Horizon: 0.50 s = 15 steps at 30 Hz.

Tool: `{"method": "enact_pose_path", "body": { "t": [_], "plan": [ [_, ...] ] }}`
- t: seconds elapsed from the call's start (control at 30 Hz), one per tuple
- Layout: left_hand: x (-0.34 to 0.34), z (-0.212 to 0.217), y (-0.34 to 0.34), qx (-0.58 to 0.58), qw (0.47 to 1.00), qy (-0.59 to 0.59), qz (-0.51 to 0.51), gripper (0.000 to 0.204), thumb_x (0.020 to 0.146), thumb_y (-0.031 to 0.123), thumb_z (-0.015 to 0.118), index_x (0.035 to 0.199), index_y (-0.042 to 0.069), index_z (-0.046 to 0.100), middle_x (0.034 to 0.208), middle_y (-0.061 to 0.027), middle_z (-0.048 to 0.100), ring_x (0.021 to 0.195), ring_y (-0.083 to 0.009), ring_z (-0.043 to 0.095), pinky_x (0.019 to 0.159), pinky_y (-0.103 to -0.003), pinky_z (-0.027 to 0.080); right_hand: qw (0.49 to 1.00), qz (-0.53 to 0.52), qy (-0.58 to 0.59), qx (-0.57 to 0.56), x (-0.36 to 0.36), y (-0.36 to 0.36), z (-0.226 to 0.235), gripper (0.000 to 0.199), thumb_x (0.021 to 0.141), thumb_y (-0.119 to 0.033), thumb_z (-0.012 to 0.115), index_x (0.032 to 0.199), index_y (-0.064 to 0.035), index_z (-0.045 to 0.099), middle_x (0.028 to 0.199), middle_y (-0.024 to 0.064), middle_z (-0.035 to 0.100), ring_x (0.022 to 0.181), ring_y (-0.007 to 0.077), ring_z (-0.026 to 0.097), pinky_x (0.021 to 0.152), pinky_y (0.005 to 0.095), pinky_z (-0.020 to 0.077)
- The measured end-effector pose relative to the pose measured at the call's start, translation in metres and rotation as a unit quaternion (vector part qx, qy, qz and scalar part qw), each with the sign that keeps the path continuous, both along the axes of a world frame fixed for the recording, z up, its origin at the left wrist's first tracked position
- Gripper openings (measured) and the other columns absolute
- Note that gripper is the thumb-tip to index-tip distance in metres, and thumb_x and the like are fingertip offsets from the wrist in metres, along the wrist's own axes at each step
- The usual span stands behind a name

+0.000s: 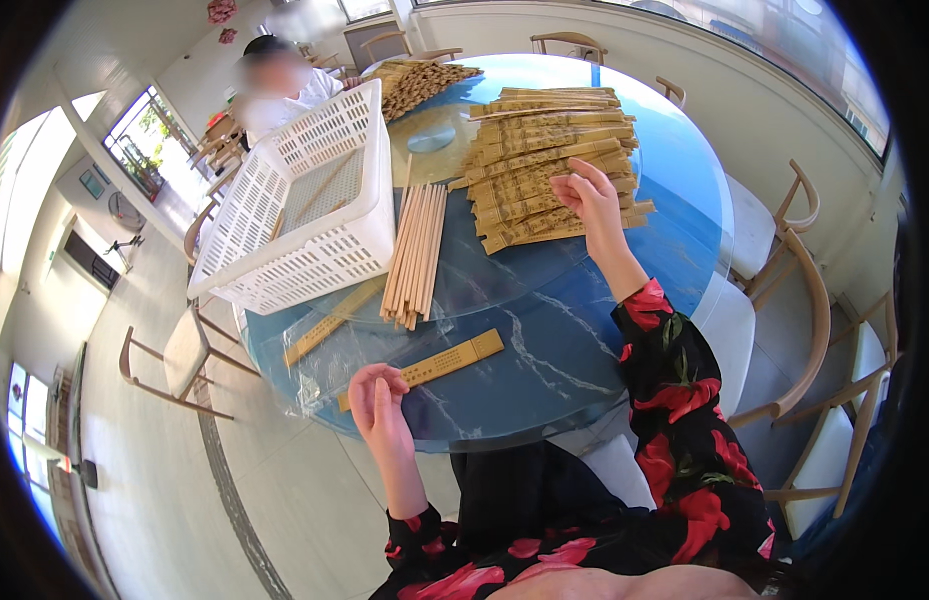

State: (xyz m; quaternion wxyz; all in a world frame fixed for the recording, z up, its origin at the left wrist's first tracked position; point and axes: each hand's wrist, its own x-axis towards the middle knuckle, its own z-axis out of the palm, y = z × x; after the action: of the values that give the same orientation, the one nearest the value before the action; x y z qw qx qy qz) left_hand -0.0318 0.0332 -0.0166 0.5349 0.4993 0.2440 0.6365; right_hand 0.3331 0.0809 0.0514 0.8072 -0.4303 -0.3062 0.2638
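Observation:
My left hand (381, 402) is at the near edge of the table, its fingers curled over the left end of a gold paper chopstick sleeve (450, 360) with dark print. The fingertips partly hide the grip. My right hand (591, 196) is over the right side of a wide pile of similar gold sleeves (530, 150), fingers loosely bent and apart, with nothing visible in them. Between the two hands, a loose bundle of bare wooden chopsticks (417, 260) lies on the table. More gold sleeves (330, 325) lie to the left, partly under clear plastic film (310, 375).
A white slatted plastic basket (315, 260) with a few sticks inside stands at the left. The round blue marbled table (545, 370) carries a glass turntable and another stick heap (425, 85) at the far side. A person (275, 90) sits behind the basket. Wooden chairs (790, 340) surround the table.

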Motion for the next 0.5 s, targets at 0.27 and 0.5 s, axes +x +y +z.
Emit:
{"method": "enact_pose_path", "body": {
  "t": [0.27, 0.5],
  "plan": [
    [0.011, 0.002, -0.005, -0.006, 0.987, 0.158, 0.022, 0.007, 0.097, 0.002, 0.057, 0.102, -0.002, 0.061, 0.091, -0.0050, 0.062, 0.081, -0.0083, 0.057, 0.074, -0.021, 0.047, 0.849, 0.092, -0.520, -0.014, -0.082, -0.032, -0.023, 0.015, 0.092, -0.003, 0.057, 0.103, -0.0057, 0.068, 0.083, 0.0084, 0.064, 0.078, 0.0222, 0.062, 0.068, 0.0313, 0.0492],
    [0.026, 0.023, -0.010, 0.177, 0.854, 0.450, 0.192, 0.012, 0.083, 0.000, 0.069, 0.094, 0.004, 0.066, 0.090, -0.0060, 0.065, 0.086, -0.0237, 0.060, 0.077, -0.033, 0.049, 0.842, 0.151, -0.517, -0.014, -0.087, -0.035, -0.021, 0.014, 0.089, -0.004, 0.060, 0.099, -0.0057, 0.070, 0.083, 0.0085, 0.065, 0.082, 0.0278, 0.061, 0.071, 0.0373, 0.0494]
  ]
}}
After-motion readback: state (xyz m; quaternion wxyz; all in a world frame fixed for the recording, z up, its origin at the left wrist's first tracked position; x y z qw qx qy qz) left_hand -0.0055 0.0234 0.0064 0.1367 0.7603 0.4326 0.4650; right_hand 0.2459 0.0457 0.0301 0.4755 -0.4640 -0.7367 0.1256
